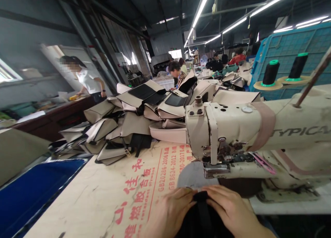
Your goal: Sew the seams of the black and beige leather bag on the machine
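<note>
Low in the view, my left hand (173, 210) and my right hand (230, 210) grip the upper edge of a black fabric piece (203, 217) from either side. A narrow black band runs down its middle and folds over the top. The fingers of both hands are closed on it, and its lower part leaves the frame. Just beyond my hands stands a cream sewing machine (230, 124), its stitching end above a small grey plate (192, 176). The fabric is in front of the machine, apart from the needle area.
Beige and black bags (134, 117) lie heaped behind the plywood table (108, 189). A blue-lined bin (43, 193) is at left. Black thread spools (271, 72) stand by a blue crate (292, 41). One person (89, 78) stands at left; others sit farther back.
</note>
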### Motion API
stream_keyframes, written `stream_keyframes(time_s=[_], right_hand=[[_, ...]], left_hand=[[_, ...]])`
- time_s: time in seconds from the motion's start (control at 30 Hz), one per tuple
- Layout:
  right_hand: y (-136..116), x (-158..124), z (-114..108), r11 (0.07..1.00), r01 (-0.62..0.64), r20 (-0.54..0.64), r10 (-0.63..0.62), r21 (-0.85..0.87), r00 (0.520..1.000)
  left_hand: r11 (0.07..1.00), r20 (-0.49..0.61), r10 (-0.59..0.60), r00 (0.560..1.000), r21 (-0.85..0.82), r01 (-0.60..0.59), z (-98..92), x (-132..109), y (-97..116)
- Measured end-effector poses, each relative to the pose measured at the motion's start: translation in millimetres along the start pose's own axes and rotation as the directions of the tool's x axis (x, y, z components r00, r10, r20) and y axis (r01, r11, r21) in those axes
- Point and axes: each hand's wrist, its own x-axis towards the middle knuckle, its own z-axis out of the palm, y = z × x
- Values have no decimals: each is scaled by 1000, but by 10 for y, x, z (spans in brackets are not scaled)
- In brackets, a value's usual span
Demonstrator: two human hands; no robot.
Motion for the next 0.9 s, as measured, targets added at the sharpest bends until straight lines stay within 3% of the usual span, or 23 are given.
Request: stream_keyframes(time_s=[0.2, 0.3, 0.4, 0.5, 0.7, 0.9], right_hand=[[105, 0, -34, 996, 8, -58, -2, 94, 998], [116, 48, -63, 988, 14, 29, -18, 153, 999], [119, 104, -102, 969, -44, 132, 12, 242, 991], [119, 134, -134, 944, -107, 166, 57, 313, 985], [145, 103, -85, 957, -66, 161, 21, 283, 987], [156, 107, -60, 975, 27, 112, -53, 219, 992]], left_hand=[[997, -50, -27, 998, -68, 23, 55, 119, 4], [998, -51, -42, 998, -43, 40, 90, 115, 23], [992, -164, -117, 980, -75, 105, 146, 94, 44], [996, -236, -73, 969, -62, 59, 208, 98, 26], [993, -141, 120, 983, 7, -120, 211, 120, -82], [987, -31, 128, 991, 103, -124, 63, 159, 73]])
